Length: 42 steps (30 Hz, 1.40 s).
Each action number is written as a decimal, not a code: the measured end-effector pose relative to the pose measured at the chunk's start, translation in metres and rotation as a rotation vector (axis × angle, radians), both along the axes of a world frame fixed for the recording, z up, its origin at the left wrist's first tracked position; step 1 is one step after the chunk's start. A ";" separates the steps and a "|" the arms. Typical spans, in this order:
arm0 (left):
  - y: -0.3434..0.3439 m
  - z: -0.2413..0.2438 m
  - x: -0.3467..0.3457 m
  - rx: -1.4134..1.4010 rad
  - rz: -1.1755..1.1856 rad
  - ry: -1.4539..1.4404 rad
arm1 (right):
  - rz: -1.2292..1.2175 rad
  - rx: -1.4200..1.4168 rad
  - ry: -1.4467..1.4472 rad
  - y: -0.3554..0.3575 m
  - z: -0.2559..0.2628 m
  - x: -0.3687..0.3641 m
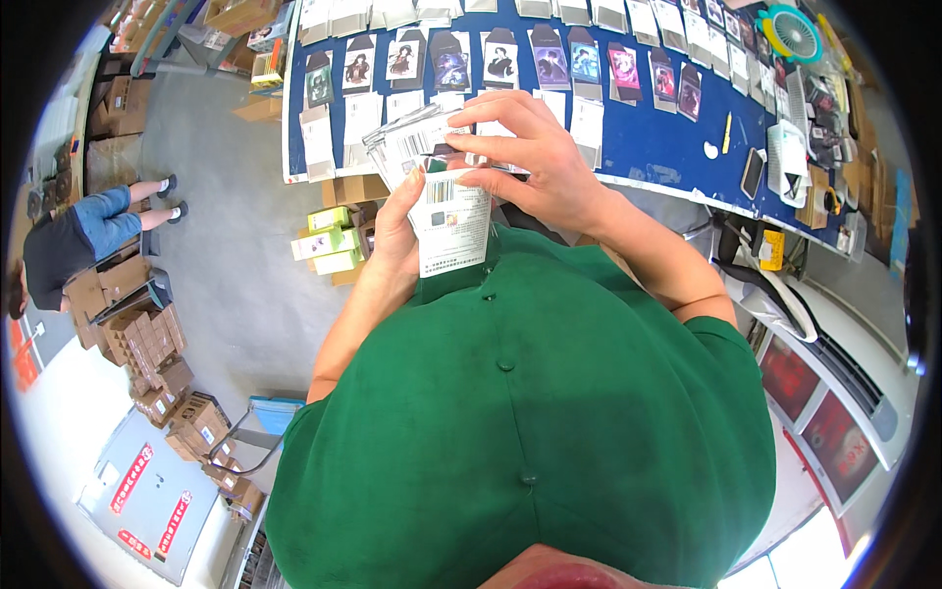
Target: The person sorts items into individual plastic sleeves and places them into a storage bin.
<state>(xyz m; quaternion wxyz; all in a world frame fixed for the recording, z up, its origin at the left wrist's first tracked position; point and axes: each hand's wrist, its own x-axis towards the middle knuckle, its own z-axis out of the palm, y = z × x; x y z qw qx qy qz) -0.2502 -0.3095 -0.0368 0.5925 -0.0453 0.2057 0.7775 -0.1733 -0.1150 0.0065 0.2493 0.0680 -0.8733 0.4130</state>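
Note:
A fanned bundle of white packets (401, 147) with printed barcodes is held in my left hand (397, 234), its thumb over the near side. The front barcoded packet (455, 228) hangs down over my green shirt, its printed back facing up. My right hand (541, 158) reaches over from the right, with the thumb on that packet's upper corner and the fingertips on the upper edge. Between its thumb and fingers, a glossy clear film (458, 158) shows above a dark strip. The bundle's lower part is hidden behind the front packet and my left palm.
Rows of illustrated cards (500, 62) and white packets lie on the blue table (647, 147). Right of them are a phone (752, 174), a white basket (786, 162) and a teal fan (795, 33). Green boxes (331, 239) stand below the table's left edge. A person (81, 239) is among cartons at left.

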 end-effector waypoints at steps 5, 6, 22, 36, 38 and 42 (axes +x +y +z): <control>0.022 0.001 0.008 -0.040 -0.001 0.018 | -0.020 -0.063 -0.009 0.021 -0.011 0.005; 0.029 0.003 0.005 -0.044 -0.006 0.022 | -0.030 -0.156 -0.034 0.026 -0.015 0.004; 0.075 0.003 0.021 -0.034 -0.077 0.149 | 0.148 -0.455 -0.223 0.094 -0.012 0.009; -0.011 -0.054 0.017 -0.250 0.376 -0.027 | -0.400 -0.839 -0.600 0.135 -0.235 -0.007; -0.022 -0.057 0.020 -0.186 0.341 0.004 | -0.379 -0.664 -0.609 0.123 -0.286 -0.015; -0.034 -0.054 0.021 -0.178 0.286 -0.013 | -0.468 -0.385 -0.633 0.112 -0.324 -0.037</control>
